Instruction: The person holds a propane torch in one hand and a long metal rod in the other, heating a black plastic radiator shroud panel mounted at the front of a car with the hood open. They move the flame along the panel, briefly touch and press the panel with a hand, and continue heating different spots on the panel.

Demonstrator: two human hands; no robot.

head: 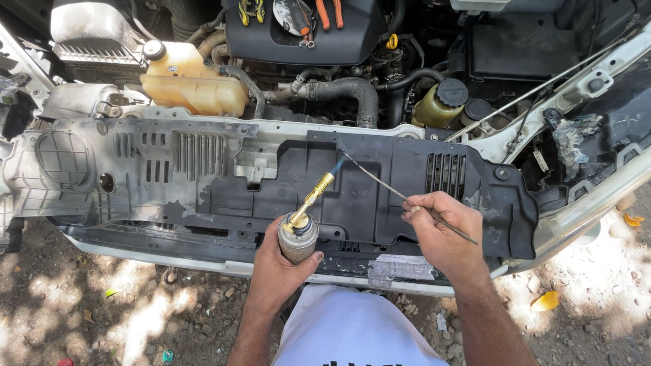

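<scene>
Head view, open engine bay w/ black plastic panel (380, 196) laid across the car's front. Left hand (281, 268): grip clenched round a small gas torch canister (298, 237), fingers wrapped on its body, thumb on the right side; canister held upright-ish, its brass nozzle (313, 196) tilted up and to the right, tip just over the panel near its upper edge. Right hand (444, 234): grip pinched on a thin metal rod (380, 181), thumb and forefinger closed on it, rear end sticking out past the hand to the lower right; rod runs up-left, its tip meeting the panel close to the nozzle tip. Behind the panel: yellowish coolant tank (193, 85), black rubber hose (346, 91), engine cover (305, 30) w/ pliers and a screwdriver lying on it. Below: dirt ground (102, 312), person's white shirt (356, 332)
</scene>
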